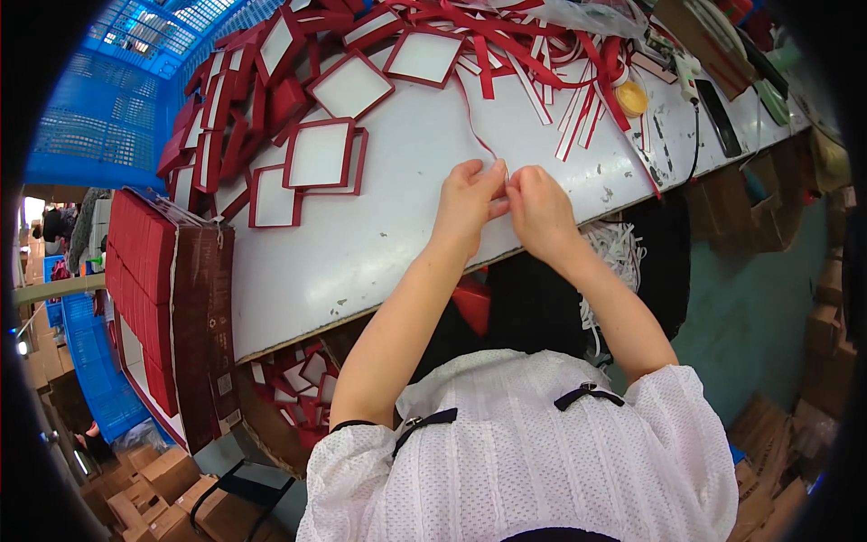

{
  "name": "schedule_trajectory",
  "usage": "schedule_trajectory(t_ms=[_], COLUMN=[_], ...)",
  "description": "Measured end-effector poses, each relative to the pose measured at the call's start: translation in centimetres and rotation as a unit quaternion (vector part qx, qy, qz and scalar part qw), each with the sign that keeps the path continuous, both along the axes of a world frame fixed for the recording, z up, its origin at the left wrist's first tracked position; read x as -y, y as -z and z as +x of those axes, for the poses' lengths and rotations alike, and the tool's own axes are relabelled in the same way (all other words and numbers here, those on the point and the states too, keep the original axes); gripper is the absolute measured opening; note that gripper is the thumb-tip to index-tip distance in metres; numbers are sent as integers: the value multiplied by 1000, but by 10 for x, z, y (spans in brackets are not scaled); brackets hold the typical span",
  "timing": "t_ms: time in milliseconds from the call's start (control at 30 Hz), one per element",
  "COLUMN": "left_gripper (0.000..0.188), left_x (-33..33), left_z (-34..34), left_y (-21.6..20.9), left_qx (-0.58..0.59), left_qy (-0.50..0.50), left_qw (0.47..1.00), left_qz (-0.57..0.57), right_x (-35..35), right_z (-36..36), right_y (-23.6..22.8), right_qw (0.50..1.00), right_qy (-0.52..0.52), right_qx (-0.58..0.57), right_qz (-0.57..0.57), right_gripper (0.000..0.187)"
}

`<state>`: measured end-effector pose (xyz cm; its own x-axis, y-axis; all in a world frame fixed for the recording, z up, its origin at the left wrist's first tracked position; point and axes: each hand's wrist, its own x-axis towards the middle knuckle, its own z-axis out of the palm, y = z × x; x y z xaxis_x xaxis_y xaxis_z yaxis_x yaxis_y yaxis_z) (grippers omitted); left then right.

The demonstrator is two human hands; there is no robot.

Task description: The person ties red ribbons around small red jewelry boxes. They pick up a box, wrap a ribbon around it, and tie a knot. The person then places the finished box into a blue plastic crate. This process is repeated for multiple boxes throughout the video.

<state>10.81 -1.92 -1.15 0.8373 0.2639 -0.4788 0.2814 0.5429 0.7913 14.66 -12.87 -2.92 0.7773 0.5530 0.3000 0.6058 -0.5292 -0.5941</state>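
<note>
A narrow red strip (474,126) runs down across the white worktable (388,226) to my fingertips. My left hand (465,206) pinches it between thumb and fingers near the table's front edge. Right beside it, my right hand (542,215) is closed, its fingertips meeting the left ones at the strip's end; the exact grip there is too small to make out. Beyond my left hand lie shallow red box trays with white insides, among them one tray (318,154) resting on another. A tangle of red and white strips (551,77) covers the far middle of the table.
Blue plastic crates (99,117) stand at the far left. A carton (203,316) packed with red boxes sits by the table's left end. To the right are a yellow round container (631,99) and a dark phone-like slab (718,117). Below the edge, a box holds red scraps (302,384).
</note>
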Motion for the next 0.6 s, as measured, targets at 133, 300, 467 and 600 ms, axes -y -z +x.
schedule_trajectory(t_ms=[133,300,467,600], left_gripper=[24,11,10,13], left_x=[-7,8,25,-1], left_z=[-4,-48,-90,-89], left_y=[6,-1,-7,-37], left_qx=[-3,72,87,138], left_qy=[4,81,214,118], left_qw=[995,975,935,947], left_qz=[98,196,268,265], right_x=[0,8,3,10], right_z=[-16,3,-7,-28], right_y=[-15,-30,-43,-74], right_qw=[988,826,747,814], right_qy=[-62,-7,-114,-112], right_qx=[-104,-490,-557,-468], right_qz=[98,278,345,326], right_gripper=[10,31,20,7])
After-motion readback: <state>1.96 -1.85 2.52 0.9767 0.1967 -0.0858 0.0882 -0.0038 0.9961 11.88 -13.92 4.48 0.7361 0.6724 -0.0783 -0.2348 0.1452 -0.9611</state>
